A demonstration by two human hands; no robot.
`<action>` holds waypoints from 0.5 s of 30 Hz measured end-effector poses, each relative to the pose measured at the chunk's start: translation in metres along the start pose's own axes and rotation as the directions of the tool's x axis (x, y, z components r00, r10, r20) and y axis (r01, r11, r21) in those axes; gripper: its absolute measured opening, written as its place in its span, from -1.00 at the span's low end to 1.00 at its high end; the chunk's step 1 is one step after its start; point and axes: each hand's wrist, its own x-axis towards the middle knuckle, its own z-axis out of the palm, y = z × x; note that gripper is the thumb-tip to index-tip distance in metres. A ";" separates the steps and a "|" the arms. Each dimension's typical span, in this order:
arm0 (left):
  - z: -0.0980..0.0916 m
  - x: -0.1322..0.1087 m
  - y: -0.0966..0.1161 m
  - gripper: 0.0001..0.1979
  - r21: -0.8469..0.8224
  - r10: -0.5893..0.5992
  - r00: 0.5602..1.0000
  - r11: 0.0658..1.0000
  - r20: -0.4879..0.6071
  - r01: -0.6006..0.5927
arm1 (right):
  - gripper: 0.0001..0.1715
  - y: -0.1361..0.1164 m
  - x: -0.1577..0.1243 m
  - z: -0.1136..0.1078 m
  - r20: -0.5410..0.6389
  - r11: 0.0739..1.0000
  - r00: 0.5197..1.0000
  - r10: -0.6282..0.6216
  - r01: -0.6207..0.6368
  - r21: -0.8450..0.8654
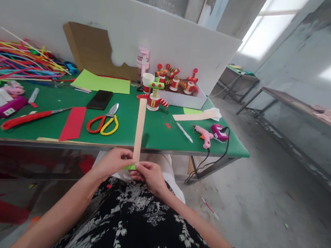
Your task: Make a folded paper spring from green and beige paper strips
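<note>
My left hand [114, 162] and my right hand [149, 175] meet over my lap, just below the table's front edge. Both pinch the lower end of a long tan strip [139, 127] that stands upright between them. A small light-green piece [129, 167] shows at the fingertips where the strip ends. On the green table [158, 133] behind the strip stands a red, white and green paper-cup figure [154, 97].
Scissors with red and yellow handles [103, 124], a red sheet [73, 123], a black phone [100, 99] and a pink glue gun [204, 134] with its cable lie on the table. Pipe cleaners [16, 63] pile at the left. A white box [182, 98] holds several finished figures.
</note>
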 end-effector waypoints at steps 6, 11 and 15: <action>0.001 0.000 -0.009 -0.74 0.044 0.059 0.996 0.997 -0.063 -0.057 | -0.54 0.003 0.002 -0.002 0.002 1.000 1.000 0.022 -0.022 -0.007; 0.002 -0.002 -0.018 -0.73 0.084 0.188 0.977 0.980 -0.104 -0.180 | -0.64 -0.001 -0.001 -0.001 -0.004 0.999 0.999 0.040 -0.040 0.016; 0.001 -0.006 -0.020 -0.72 0.124 0.308 0.948 0.947 -0.080 -0.297 | -0.70 -0.006 -0.004 0.000 -0.001 0.998 0.998 0.057 -0.057 0.020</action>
